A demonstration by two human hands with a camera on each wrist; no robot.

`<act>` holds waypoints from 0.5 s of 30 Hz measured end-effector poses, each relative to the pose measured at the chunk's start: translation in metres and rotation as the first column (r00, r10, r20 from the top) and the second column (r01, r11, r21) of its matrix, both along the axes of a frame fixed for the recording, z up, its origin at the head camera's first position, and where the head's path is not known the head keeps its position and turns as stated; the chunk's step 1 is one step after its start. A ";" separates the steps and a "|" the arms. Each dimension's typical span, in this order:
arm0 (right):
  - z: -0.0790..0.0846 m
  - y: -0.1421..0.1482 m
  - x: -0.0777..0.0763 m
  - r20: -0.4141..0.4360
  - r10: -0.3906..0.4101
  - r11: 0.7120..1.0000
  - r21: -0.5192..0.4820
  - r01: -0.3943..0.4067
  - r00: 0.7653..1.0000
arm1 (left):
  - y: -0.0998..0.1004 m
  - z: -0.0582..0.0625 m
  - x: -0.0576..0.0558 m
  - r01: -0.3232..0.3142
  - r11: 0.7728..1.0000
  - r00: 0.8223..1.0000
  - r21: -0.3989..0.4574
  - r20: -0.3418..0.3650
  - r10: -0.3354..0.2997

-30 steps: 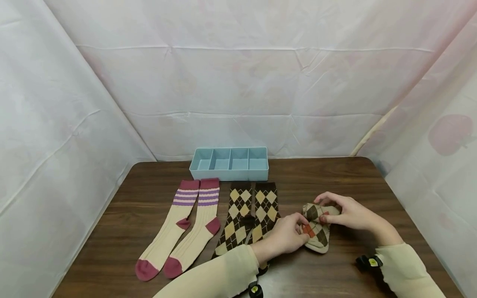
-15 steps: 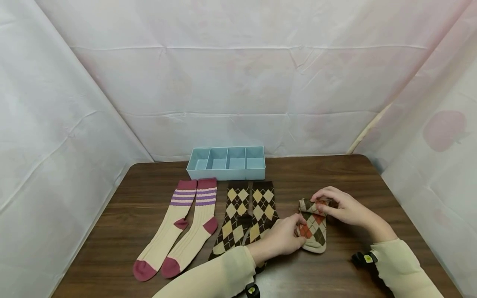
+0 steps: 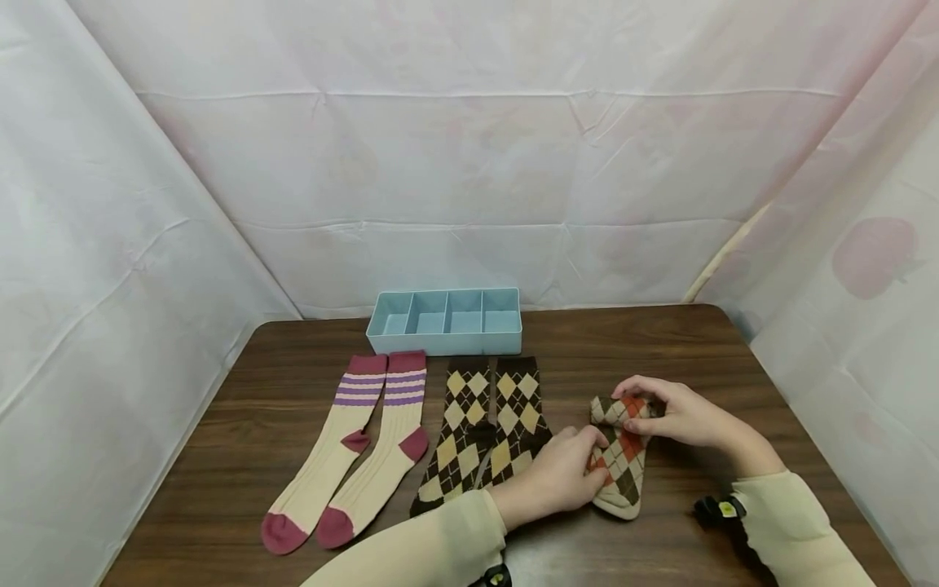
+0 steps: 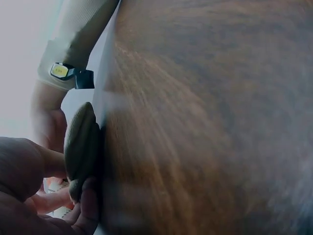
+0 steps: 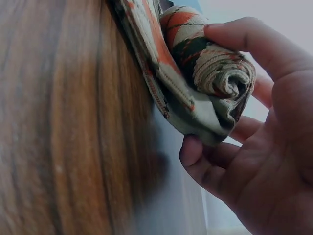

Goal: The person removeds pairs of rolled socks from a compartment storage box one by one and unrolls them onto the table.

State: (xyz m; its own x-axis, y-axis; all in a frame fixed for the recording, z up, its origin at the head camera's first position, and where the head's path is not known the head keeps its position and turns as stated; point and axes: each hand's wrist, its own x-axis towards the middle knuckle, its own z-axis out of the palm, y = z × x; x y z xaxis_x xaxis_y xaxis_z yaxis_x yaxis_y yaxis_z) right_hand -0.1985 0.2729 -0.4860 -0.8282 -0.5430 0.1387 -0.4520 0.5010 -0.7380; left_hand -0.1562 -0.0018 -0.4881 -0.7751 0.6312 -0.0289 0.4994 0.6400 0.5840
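Note:
A beige argyle sock bundle with orange and olive diamonds lies at the table's right, its far end rolled up and its toe toward the near edge. My left hand grips its left edge by the toe part; the left wrist view shows the fingers and thumb around the pale end. At the far side, my right hand holds the roll. Seen from the right wrist, the roll shows a spiral of layers, with the thumb on top and fingertips under the fabric.
Left of my left hand lie two dark brown argyle socks, partly covered by that hand and forearm. Farther left are two cream socks with maroon toes and purple stripes. A blue four-compartment box stands at the back of the wooden table.
The bunched argyle bundle has been straightened out, with its far end now in a roll. Its toe has swung slightly nearer, and my left hand has shifted a little toward the near edge.

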 end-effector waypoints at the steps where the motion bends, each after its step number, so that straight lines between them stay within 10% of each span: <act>1: 0.000 0.001 0.000 0.009 -0.002 1.000 0.004 0.002 1.000 | 0.000 0.000 0.001 0.000 1.000 1.000 -0.007 -0.001 0.000; 15: -0.003 0.003 -0.002 -0.086 -0.133 0.989 0.052 0.138 0.987 | -0.002 -0.002 0.002 0.041 0.999 0.999 -0.012 -0.009 -0.042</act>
State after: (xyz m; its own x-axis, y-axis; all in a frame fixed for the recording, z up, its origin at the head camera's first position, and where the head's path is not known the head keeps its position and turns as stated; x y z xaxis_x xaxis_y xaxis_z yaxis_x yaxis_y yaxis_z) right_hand -0.2001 0.2760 -0.4895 -0.8817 -0.4357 0.1810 -0.4350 0.6020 -0.6696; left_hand -0.1543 -0.0035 -0.4902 -0.7484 0.6625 -0.0294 0.5310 0.6252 0.5721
